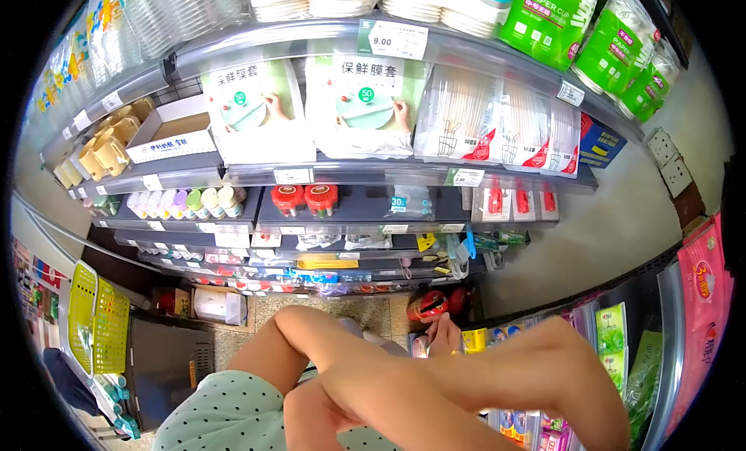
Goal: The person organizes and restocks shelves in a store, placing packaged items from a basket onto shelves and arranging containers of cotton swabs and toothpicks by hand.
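My right hand (443,334) is low beside the shelf on the right, small in view and partly behind a bare forearm (482,365). Its fingers are bent and pressed together; anything between them is too small to make out. Close by are a round pack (420,347), a red rounded item (427,305) on the floor and a yellow pack (474,340). Bare limbs overlap across the lower middle, above pale green polka-dot clothing (225,412). No left hand can be picked out.
Ahead stands a tall shelf (241,175) with bagged film covers (365,109), wooden sticks (458,117) and paper cups (548,19). Red-lidded jars (288,200) sit lower. Left are a yellow-green basket (109,319) and floor boxes (220,305). A pink pack (707,295) is at right.
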Tool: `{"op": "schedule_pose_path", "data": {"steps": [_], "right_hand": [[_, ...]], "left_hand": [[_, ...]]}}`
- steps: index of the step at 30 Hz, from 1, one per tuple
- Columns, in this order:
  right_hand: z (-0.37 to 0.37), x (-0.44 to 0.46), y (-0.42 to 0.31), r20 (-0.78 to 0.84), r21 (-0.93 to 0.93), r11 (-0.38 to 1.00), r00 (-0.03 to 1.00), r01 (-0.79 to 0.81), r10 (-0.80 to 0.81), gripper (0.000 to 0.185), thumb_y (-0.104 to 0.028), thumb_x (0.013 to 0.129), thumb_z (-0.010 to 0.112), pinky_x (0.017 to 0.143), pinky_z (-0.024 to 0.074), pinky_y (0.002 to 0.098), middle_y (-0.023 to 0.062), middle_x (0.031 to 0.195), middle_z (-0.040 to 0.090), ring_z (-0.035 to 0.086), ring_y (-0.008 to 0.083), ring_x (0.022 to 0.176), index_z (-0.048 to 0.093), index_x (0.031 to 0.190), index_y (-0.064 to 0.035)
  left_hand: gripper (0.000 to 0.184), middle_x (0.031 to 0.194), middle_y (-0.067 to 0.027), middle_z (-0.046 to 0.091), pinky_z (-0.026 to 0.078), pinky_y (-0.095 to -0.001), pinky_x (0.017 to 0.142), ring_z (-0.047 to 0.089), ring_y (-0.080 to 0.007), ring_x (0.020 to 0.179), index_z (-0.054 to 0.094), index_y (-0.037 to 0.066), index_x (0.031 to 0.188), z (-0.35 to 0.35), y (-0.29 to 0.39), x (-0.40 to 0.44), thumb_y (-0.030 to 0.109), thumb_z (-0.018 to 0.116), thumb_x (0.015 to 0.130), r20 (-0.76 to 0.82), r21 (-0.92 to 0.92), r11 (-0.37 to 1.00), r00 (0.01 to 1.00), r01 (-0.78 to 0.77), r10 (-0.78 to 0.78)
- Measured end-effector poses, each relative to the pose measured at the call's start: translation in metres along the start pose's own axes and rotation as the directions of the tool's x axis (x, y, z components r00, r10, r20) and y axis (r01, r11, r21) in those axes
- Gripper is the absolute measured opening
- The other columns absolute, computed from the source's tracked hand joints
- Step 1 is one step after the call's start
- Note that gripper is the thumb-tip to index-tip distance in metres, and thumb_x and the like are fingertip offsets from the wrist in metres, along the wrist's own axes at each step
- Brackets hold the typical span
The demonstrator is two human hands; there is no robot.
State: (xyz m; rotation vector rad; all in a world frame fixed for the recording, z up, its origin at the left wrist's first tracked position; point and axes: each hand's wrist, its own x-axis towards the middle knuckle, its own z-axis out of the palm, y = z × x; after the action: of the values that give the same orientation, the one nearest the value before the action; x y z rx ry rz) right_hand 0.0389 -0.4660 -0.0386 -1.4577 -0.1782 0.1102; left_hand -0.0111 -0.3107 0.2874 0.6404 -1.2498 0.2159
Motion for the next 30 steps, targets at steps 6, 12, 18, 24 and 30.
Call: {"op": "schedule_pose_path", "data": {"steps": [6,12,18,24,30], "right_hand": [[0.003,0.002,-0.018,0.079,-0.151,0.988,0.997,0.018,-0.006,0.055,-0.04,0.106,0.047,0.044,0.0226,0.026,-0.005,0.047,0.038,0.032,0.0038,0.044,0.072,0.081,0.0022],[0.0,-0.001,-0.015,0.079,-0.148,0.989,0.997,-0.008,0.02,0.052,-0.036,0.106,0.048,0.044,0.0251,0.0264,-0.0043,0.048,0.04,0.034,0.0042,0.044,0.073,0.081,0.0016],[0.001,-0.001,-0.01,0.117,-0.19,0.979,0.992,0.069,-0.047,0.05,-0.032,0.107,0.047,0.045,0.0264,0.0263,-0.0039,0.048,0.041,0.035,0.0044,0.045,0.074,0.083,0.0017],[0.003,-0.002,-0.014,0.135,-0.157,0.986,0.99,0.056,-0.035,0.048,-0.03,0.107,0.046,0.045,0.0263,0.0261,-0.0037,0.049,0.04,0.035,0.0048,0.046,0.074,0.083,0.0027],[-0.008,-0.001,0.016,0.156,-0.292,0.944,0.982,0.153,-0.11,0.047,-0.028,0.106,0.046,0.045,0.0257,0.0257,-0.0045,0.05,0.039,0.033,0.0044,0.046,0.073,0.084,0.0025]], "left_hand": [[0.074,0.132,-0.0153,0.048,0.032,-0.0356,0.097,0.044,-0.0241,0.117,0.054,-0.003,0.138,0.007,-0.004,-0.002,0.04,0.068,0.079,0.025,-0.085,0.996,1.0,0.012,-0.01],[0.076,0.135,-0.0159,0.047,0.031,-0.0367,0.1,0.043,-0.0251,0.12,0.054,-0.003,0.139,0.011,-0.009,-0.007,0.042,0.067,0.078,0.037,-0.125,0.992,0.999,0.006,-0.001],[0.078,0.138,-0.0166,0.045,0.03,-0.0378,0.103,0.042,-0.0262,0.124,0.053,-0.003,0.14,0.014,-0.012,-0.01,0.043,0.066,0.078,0.039,-0.157,0.987,0.999,0.014,-0.008],[0.08,0.141,-0.0172,0.044,0.029,-0.0389,0.106,0.041,-0.0273,0.128,0.052,-0.002,0.141,0.012,-0.012,-0.014,0.045,0.065,0.078,0.01,-0.145,0.989,1.0,0.026,-0.024],[0.081,0.145,-0.0178,0.043,0.028,-0.0401,0.109,0.04,-0.0284,0.131,0.052,-0.002,0.142,-0.007,-0.009,-0.029,0.047,0.063,0.078,-0.161,0.026,0.979,0.968,0.201,-0.194]]}}
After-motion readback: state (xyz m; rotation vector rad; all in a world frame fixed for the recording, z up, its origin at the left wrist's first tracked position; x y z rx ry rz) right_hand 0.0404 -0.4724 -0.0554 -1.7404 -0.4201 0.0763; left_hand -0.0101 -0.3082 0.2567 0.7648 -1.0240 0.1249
